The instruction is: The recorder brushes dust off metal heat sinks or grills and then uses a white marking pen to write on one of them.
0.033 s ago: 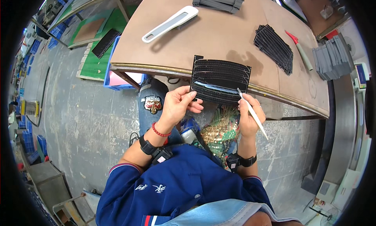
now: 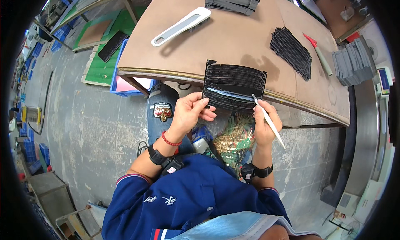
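Note:
A black slotted panel (image 2: 233, 77) with curved ridges spans the table's front edge, tilted towards me, with a shiny light streak across one ridge. My left hand (image 2: 191, 110) is closed on its lower left corner, thumb and forefinger pinching the edge. Near the panel's right side, my right hand (image 2: 266, 123) grips a craft knife (image 2: 271, 125) with a slim white tapered handle. Its small metal tip meets the panel by the right end of the streak; whether it touches, I cannot tell.
On the brown table (image 2: 166, 59) lie a white-and-grey brush (image 2: 182, 27), a dark stack of panels (image 2: 231, 0), a fanned pile of black panels (image 2: 291, 52) and a red-tipped tool (image 2: 320, 57). Grey stacked pieces (image 2: 353, 63) stand far right. A blue crate (image 2: 121, 84) sits below left.

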### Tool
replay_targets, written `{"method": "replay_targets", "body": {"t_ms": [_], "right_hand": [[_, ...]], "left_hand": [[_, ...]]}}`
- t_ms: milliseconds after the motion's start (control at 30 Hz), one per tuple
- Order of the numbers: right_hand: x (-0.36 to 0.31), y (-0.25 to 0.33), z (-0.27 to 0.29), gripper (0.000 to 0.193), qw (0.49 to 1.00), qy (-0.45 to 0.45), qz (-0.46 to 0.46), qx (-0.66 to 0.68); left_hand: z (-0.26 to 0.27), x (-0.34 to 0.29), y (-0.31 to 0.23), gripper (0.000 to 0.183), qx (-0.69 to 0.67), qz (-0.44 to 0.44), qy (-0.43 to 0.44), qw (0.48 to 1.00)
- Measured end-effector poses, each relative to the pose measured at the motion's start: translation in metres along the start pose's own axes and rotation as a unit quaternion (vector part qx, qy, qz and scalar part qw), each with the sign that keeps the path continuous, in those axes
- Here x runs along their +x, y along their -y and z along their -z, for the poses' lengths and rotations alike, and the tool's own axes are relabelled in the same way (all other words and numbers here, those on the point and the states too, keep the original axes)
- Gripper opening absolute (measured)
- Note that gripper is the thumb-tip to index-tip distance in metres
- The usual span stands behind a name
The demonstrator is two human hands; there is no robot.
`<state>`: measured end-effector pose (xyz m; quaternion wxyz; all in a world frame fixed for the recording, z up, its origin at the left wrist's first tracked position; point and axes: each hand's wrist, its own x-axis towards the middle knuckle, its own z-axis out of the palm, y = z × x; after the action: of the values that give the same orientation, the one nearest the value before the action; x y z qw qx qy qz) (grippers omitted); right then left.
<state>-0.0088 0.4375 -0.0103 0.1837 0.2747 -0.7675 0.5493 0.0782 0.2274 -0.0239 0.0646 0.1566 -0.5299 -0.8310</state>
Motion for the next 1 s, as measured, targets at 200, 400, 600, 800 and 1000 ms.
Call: {"method": "replay_targets", "body": {"t_ms": [200,400,600,800,1000], "right_hand": [[0.004,0.0,-0.002,0.013,1.0,0.0,-0.009,0.002],[0.02,-0.01,-0.003,0.011,0.995,-0.002,-0.069,0.078],[0.04,-0.007,-0.002,0.01,0.979,-0.012,-0.124,0.161],[0.042,-0.012,0.002,0.011,0.979,0.007,-0.128,0.16],[0.042,-0.015,0.001,0.013,0.983,0.0,-0.116,0.144]], "left_hand": [[0.001,0.001,0.001,0.026,-0.012,0.004,0.005,1.0],[0.001,0.0,0.0,0.026,-0.009,0.003,0.005,1.0],[0.001,0.001,0.001,0.026,-0.011,0.007,0.006,1.0],[0.001,0.001,0.0,0.026,-0.003,0.008,-0.004,1.0],[0.001,0.0,-0.001,0.027,0.005,0.005,0.0,1.0]]}}
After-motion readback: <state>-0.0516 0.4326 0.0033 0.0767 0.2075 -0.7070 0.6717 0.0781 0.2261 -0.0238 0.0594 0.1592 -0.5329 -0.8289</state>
